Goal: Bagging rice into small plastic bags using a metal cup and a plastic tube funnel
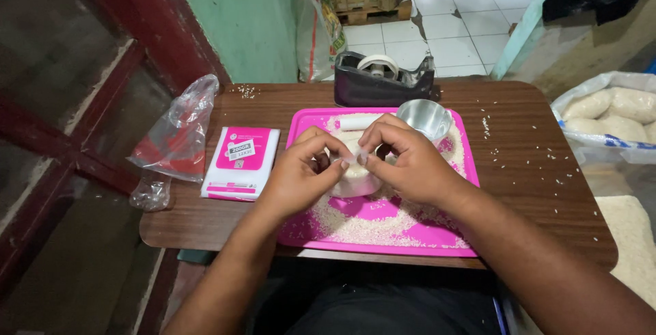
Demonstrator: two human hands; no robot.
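Both forearms reach in from the near edge of the surface (pixel 533 164), a dark wooden top with rounded corners.

Left to right:
- Far left edge: crumpled clear plastic bag (pixel 179 133) with something red inside, partly overhanging the edge.
- Just right of it: flat pink-and-white packet (pixel 241 162), lying flat, apart from the tray.
- Centre: pink tray (pixel 383 229), its near rim close to the near edge of the surface. Loose rice (pixel 372 229) is scattered over the tray floor, thickest along the near side.
- Left hand (pixel 301 174): grip clenched, thumb and fingertips pinched on the top of a small clear bag of rice (pixel 355 179) that sits on the middle of the tray.
- Right hand (pixel 410 164): grip likewise pinched on the same bag top, fingertips meeting those of the left hand.
- Behind the hands, toward the tray's far rim: small white roll-shaped item (pixel 358 123), lying on its side.
- Far right corner of tray: metal cup (pixel 425 117), upright, mouth open.
- Far edge of the surface, behind the tray: dark tape dispenser (pixel 383 78) with a white roll.
- Right half of the surface: stray rice grains.
- Off the right edge: large sack of filled rice bags (pixel 615 113).
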